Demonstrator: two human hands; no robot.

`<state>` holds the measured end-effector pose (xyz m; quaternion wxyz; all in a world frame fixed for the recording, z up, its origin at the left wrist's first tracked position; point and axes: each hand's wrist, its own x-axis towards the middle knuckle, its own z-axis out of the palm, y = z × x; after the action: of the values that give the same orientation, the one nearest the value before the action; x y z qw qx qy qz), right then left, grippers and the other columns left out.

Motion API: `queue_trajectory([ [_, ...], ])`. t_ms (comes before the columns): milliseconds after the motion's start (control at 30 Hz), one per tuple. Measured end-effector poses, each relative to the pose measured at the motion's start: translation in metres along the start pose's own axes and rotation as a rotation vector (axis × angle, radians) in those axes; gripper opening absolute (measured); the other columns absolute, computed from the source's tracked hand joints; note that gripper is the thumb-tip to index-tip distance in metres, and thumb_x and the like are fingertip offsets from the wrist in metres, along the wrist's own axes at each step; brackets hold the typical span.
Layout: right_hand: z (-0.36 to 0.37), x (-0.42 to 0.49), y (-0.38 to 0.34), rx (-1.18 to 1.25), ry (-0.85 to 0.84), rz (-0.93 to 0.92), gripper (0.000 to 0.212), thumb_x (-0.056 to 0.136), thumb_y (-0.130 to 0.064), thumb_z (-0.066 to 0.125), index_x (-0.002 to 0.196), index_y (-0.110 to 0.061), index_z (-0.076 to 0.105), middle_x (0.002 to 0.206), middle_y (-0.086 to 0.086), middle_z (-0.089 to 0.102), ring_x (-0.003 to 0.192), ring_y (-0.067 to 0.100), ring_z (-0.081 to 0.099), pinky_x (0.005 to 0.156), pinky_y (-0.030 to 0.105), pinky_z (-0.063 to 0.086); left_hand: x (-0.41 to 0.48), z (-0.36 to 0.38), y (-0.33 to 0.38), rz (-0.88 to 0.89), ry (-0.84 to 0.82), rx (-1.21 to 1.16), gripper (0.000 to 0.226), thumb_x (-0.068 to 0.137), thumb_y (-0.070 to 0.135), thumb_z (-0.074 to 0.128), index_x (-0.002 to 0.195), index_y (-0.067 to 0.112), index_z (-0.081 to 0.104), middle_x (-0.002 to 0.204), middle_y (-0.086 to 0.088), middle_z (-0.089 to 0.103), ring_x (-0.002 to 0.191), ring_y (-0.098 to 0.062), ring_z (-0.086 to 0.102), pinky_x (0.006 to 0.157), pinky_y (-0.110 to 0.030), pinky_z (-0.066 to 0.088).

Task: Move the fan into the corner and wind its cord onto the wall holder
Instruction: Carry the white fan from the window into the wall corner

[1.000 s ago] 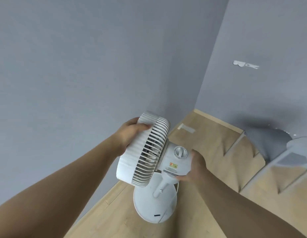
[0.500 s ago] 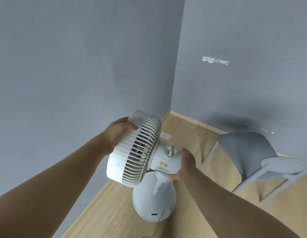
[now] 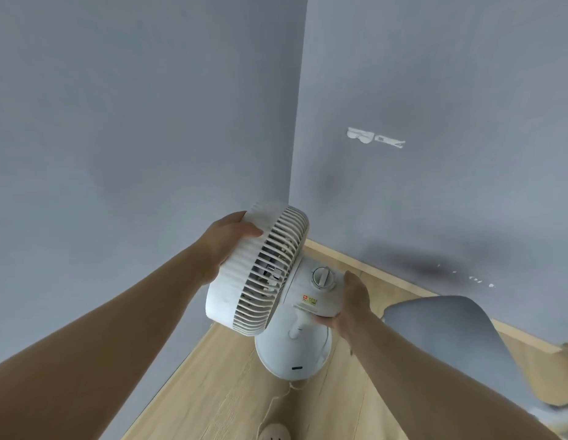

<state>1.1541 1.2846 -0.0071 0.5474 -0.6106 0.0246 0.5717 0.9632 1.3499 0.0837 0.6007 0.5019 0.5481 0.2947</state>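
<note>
A white table fan [image 3: 270, 281] with a slatted round head, a dial on its motor housing and a round base [image 3: 292, 357] is held up above the wooden floor near the room's corner. My left hand [image 3: 228, 239] grips the rim of the fan head. My right hand [image 3: 352, 303] holds the back of the motor housing. A thin white cord [image 3: 273, 404] trails from the base down to the floor toward a white plug [image 3: 274, 433] at the bottom edge. A white holder [image 3: 374, 139] sits on the right wall, above and right of the fan.
Two grey walls meet in a corner [image 3: 295, 173] right behind the fan. A grey chair seat [image 3: 448, 338] with a white frame stands to the right. A pale wooden skirting board [image 3: 387, 274] runs along the right wall.
The view has swung right and closer to the corner, which now sits directly behind the fan. The cord and plug have come into view below the base. Both hands keep the same grip.
</note>
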Motion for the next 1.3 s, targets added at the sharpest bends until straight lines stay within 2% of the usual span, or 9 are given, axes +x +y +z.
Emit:
queue_trajectory([
  [333, 0.063, 0.115, -0.124, -0.055, -0.007, 0.009, 0.02, 0.09, -0.031, 0.051, 0.104, -0.02, 0.06, 0.091, 0.006, 0.062, 0.092, 0.035, 0.059, 0.094, 0.056, 0.046, 0.147, 0.027, 0.062, 0.031, 0.067, -0.075, 0.015, 0.088, 0.023, 0.056, 0.098, 0.025, 0.066, 0.104, -0.006, 0.071, 0.095, -0.026, 0.066, 0.082, -0.036, 0.052],
  [433, 0.076, 0.152, -0.153, -0.107, -0.031, 0.049, 0.016, 0.089, -0.03, 0.054, 0.094, -0.018, 0.062, 0.091, 0.008, 0.063, 0.081, 0.033, 0.058, 0.093, 0.055, 0.047, 0.186, 0.041, 0.07, 0.014, 0.113, -0.101, 0.022, 0.087, 0.024, 0.057, 0.108, 0.021, 0.065, 0.107, -0.007, 0.07, 0.098, -0.027, 0.066, 0.089, -0.04, 0.052],
  [533, 0.088, 0.194, -0.182, -0.201, -0.07, 0.092, 0.026, 0.087, -0.029, 0.057, 0.109, -0.017, 0.064, 0.104, 0.01, 0.066, 0.092, 0.036, 0.061, 0.096, 0.062, 0.043, 0.222, 0.054, 0.078, -0.009, 0.187, -0.113, 0.026, 0.086, 0.022, 0.059, 0.112, 0.02, 0.063, 0.112, -0.009, 0.069, 0.104, -0.029, 0.064, 0.1, -0.045, 0.047],
  [600, 0.097, 0.217, -0.201, -0.225, -0.097, 0.124, 0.019, 0.091, -0.029, 0.051, 0.096, -0.015, 0.064, 0.092, 0.01, 0.065, 0.082, 0.033, 0.059, 0.1, 0.058, 0.042, 0.242, 0.062, 0.084, -0.022, 0.233, -0.128, 0.021, 0.087, 0.022, 0.059, 0.107, 0.023, 0.064, 0.112, -0.009, 0.069, 0.105, -0.03, 0.063, 0.1, -0.045, 0.047],
  [733, 0.117, 0.247, -0.232, -0.259, -0.111, 0.184, 0.025, 0.095, -0.03, 0.047, 0.074, -0.017, 0.053, 0.077, 0.007, 0.055, 0.07, 0.03, 0.052, 0.092, 0.049, 0.042, 0.273, 0.071, 0.091, -0.058, 0.287, -0.18, 0.016, 0.088, 0.021, 0.056, 0.103, 0.022, 0.064, 0.106, -0.011, 0.07, 0.093, -0.028, 0.066, 0.079, -0.036, 0.053],
  [833, 0.134, 0.265, -0.248, -0.291, -0.127, 0.185, 0.025, 0.097, -0.031, 0.046, 0.077, -0.016, 0.051, 0.077, 0.006, 0.052, 0.074, 0.031, 0.051, 0.083, 0.049, 0.04, 0.297, 0.072, 0.094, -0.054, 0.326, -0.207, 0.014, 0.089, 0.018, 0.056, 0.098, 0.022, 0.064, 0.102, -0.008, 0.07, 0.091, -0.027, 0.066, 0.078, -0.034, 0.053],
  [933, 0.152, 0.286, -0.26, -0.323, -0.119, 0.197, 0.018, 0.096, -0.031, 0.049, 0.094, -0.014, 0.053, 0.079, 0.008, 0.052, 0.091, 0.033, 0.051, 0.093, 0.055, 0.041, 0.321, 0.07, 0.097, -0.057, 0.358, -0.199, 0.013, 0.089, 0.017, 0.056, 0.098, 0.023, 0.064, 0.103, -0.007, 0.07, 0.096, -0.027, 0.065, 0.087, -0.036, 0.05],
  [1167, 0.183, 0.333, -0.283, -0.467, -0.154, 0.187, 0.024, 0.09, -0.032, 0.056, 0.106, -0.014, 0.057, 0.111, 0.012, 0.06, 0.112, 0.039, 0.055, 0.1, 0.06, 0.04, 0.365, 0.067, 0.106, -0.087, 0.379, -0.273, 0.017, 0.09, 0.016, 0.055, 0.105, 0.018, 0.061, 0.093, -0.006, 0.07, 0.079, -0.022, 0.066, 0.064, -0.029, 0.052],
  [1300, 0.194, 0.373, -0.296, -0.556, -0.21, 0.197, 0.02, 0.088, -0.032, 0.057, 0.096, -0.014, 0.057, 0.095, 0.012, 0.061, 0.112, 0.04, 0.055, 0.102, 0.06, 0.039, 0.391, 0.077, 0.105, -0.108, 0.457, -0.305, 0.018, 0.09, 0.017, 0.055, 0.106, 0.018, 0.061, 0.098, -0.005, 0.069, 0.086, -0.022, 0.065, 0.07, -0.029, 0.05],
])
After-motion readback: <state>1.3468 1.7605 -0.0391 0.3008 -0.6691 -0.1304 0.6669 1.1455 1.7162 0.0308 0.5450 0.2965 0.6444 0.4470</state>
